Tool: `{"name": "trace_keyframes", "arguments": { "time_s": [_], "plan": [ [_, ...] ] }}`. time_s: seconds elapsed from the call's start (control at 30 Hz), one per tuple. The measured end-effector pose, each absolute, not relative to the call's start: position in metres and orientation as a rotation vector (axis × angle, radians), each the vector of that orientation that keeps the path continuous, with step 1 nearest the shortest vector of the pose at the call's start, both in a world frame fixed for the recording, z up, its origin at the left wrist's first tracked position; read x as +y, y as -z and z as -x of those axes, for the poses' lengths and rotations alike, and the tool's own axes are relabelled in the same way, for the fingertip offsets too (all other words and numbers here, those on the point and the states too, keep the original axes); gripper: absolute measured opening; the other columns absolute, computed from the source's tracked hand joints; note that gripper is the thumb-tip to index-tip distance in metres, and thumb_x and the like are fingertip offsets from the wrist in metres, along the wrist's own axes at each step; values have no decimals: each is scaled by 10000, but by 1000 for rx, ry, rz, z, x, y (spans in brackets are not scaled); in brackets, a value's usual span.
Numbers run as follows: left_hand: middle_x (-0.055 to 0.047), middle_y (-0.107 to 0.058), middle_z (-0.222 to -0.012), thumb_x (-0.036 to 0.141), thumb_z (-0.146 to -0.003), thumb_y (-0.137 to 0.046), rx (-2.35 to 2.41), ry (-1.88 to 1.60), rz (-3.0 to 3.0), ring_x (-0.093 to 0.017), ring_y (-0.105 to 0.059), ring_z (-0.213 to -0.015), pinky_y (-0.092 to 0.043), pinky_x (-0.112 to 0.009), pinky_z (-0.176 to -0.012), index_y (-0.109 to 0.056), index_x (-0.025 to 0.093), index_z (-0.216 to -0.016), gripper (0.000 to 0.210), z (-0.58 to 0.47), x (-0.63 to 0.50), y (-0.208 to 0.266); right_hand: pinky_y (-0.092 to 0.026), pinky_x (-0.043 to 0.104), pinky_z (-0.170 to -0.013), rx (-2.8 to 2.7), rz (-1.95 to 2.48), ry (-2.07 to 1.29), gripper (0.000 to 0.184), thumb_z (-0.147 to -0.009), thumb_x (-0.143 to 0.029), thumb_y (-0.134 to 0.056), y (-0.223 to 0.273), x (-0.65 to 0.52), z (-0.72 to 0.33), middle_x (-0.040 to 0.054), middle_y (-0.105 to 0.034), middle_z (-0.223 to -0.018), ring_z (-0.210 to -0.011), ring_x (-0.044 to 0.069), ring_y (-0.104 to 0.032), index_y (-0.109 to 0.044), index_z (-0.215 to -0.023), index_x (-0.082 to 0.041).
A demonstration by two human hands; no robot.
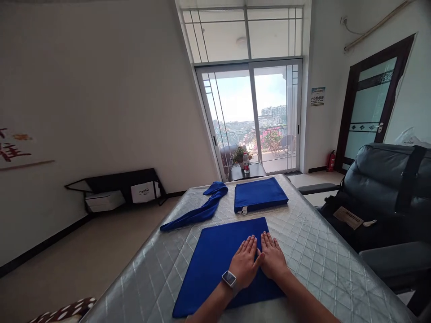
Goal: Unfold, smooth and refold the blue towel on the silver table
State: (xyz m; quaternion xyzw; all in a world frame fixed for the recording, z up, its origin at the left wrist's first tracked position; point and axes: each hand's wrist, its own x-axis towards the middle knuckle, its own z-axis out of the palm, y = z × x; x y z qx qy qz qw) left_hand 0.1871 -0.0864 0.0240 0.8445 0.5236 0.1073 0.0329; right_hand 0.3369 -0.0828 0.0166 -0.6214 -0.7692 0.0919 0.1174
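Note:
A blue cloth (212, 264) lies spread flat on the silver quilted mattress (313, 251). My left hand (245, 262), with a watch (229, 278) on its wrist, rests palm down on the cloth, fingers stretched out. Beside it, my right hand (272, 258) lies flat along the cloth's right edge, fingers straight. The two hands touch or nearly touch near the thumbs. Beyond them sits a neat stack of folded blue cloth (261, 194) with a white tag. To its left trails a loose, twisted blue cloth (202, 211).
Past the mattress's far end, a small dark table (254, 171) holds a bottle (246, 163) and a potted plant (239, 154). A black armchair (380, 179) stands at the right with a bag on it. Along the left wall is a black rack (111, 181) with white boxes.

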Motion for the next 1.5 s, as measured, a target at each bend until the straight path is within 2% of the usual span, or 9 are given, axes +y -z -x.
{"name": "trace_keyframes", "arguments": {
  "time_s": [0.17, 0.3, 0.5, 0.73, 0.97, 1.5],
  "plan": [
    [-124, -304, -1663, 585, -1016, -108, 1619, -367, -2529, -253, -210, -1557, -262, -515, -1274, -225, 152, -1598, 734, -214, -80, -15, -114, 427, -1259, -2297, 1787, -223, 641, -982, -274, -293, -10, -82, -339, 105, -146, -1675, -1552, 235, -116, -227, -1596, -101],
    [-107, -301, -1667, 575, -1014, -83, 1685, -373, -2494, -247, -218, -1553, -260, -498, -1279, -241, 163, -1596, 730, -191, -82, -9, -106, 428, -1256, -2264, 1829, -254, 641, -1013, -335, -231, -14, -81, -336, 124, -163, -1671, -1552, 239, -109, -212, -1594, -67],
    [-133, -313, -1657, 612, -1006, -104, 1789, -300, -2451, -253, -227, -1549, -267, -481, -1279, -293, 114, -1575, 779, -171, -90, -18, -88, 418, -1258, -2231, 1863, -300, 676, -1011, -405, -227, -21, -82, -335, 121, -179, -1667, -1552, 238, -122, -229, -1587, -51],
    [-109, -328, -1653, 579, -1015, -111, 1856, -269, -2448, -244, -240, -1542, -284, -455, -1273, -301, 129, -1574, 743, -161, -98, -26, -96, 414, -1255, -2233, 1867, -303, 684, -1005, -407, -234, -23, -83, -335, 122, -177, -1669, -1552, 230, -126, -224, -1588, -50],
    [-123, -320, -1650, 644, -994, -143, 1881, -290, -2418, -250, -234, -1543, -284, -466, -1275, -313, 114, -1567, 799, -141, -100, -25, -102, 415, -1255, -2234, 1874, -297, 689, -1003, -422, -218, -26, -84, -334, 115, -199, -1664, -1551, 220, -129, -239, -1585, -52],
    [-123, -193, -1683, 684, -968, -38, 1998, -168, -2247, -231, -151, -1562, -173, -445, -1300, -222, 68, -1582, 889, -84, -119, -39, -110, 414, -1258, -2232, 1867, -266, 694, -1009, -447, -200, -27, -87, -334, 100, -205, -1664, -1547, 222, -155, -241, -1586, -65]
  ]
}}
